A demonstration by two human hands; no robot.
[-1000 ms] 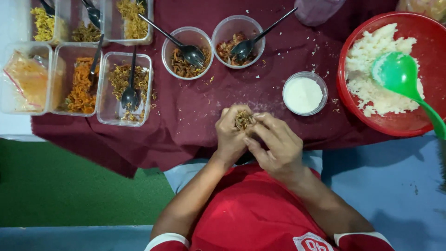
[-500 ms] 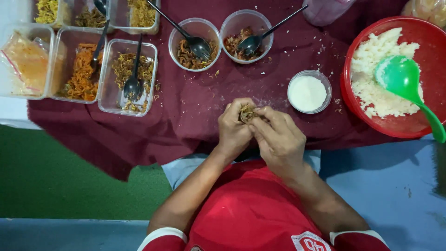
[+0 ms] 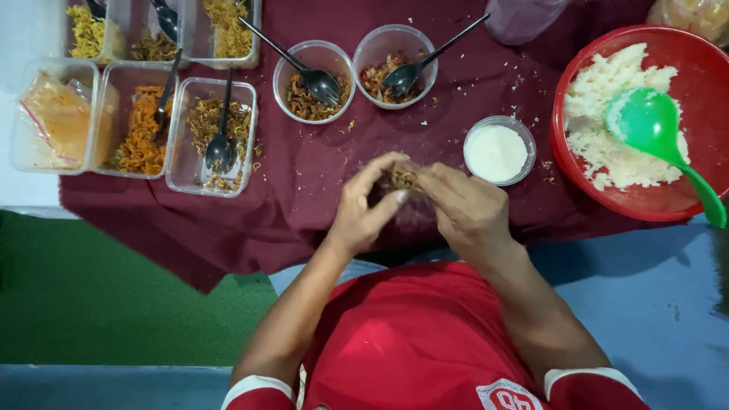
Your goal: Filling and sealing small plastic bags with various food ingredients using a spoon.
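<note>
Over a maroon cloth [image 3: 319,197] we see two bare hands meet on a small lump of rice and shredded filling [image 3: 404,179], held above the cloth just in front of a small tub of white powder [image 3: 496,152]; the right hand [image 3: 467,209] clasps the lump from the right, its fingers curled around it, while the left hand [image 3: 364,209] stands looser, thumb and forefinger arched open so that only the fingertips reach the lump's left side, and the lump shows in the gap between the two hands, mostly hidden by the right fingers; half a second earlier we saw the left hand wrapped close around the lump with the right pressed against it, and since then the left fingers have spread and that hand has dropped a little toward the body, while the lump has stayed at much the same spot on the cloth; to the right a red bowl [image 3: 577,178] holds white rice and a green ladle [image 3: 661,133], and beyond the hands stand two round tubs [image 3: 353,68] with black spoons, with square tubs [image 3: 137,125] of fried shreds to the left
</note>
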